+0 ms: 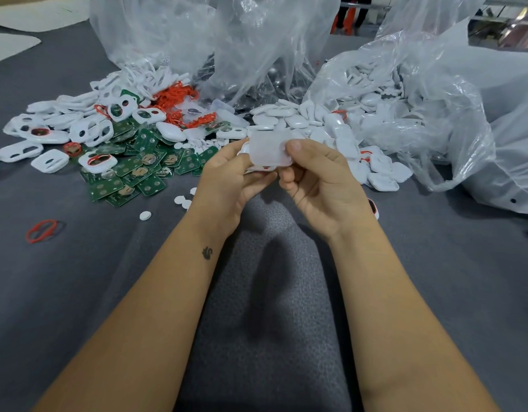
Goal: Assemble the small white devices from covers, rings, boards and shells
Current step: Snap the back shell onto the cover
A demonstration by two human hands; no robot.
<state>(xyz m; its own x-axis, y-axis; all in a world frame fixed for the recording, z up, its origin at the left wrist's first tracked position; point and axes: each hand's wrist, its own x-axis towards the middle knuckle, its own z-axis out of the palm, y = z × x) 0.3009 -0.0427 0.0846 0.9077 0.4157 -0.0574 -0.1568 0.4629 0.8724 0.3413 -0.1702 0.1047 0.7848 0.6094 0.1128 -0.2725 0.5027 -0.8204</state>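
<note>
Surface: grey felt-like table covering (78, 292), both bare forearms stretched over it.
Left hand: left hand (227, 185) curled, fingers gripping the left end of a small white plastic device (268, 153).
Right hand: right hand (319, 182) pinching the device's right end, thumb on top, fingers curled beneath.
Device: held between both hands above the table, a frosted translucent cover facing up.
Near left: loose red rubber ring (42, 231) lying alone.
Beyond: heap of green circuit boards (137, 171), white shells with oval openings (63, 126), orange-red rings (173, 96).
Far right: clear plastic bags (420, 93) spilling white covers (316, 120).
</note>
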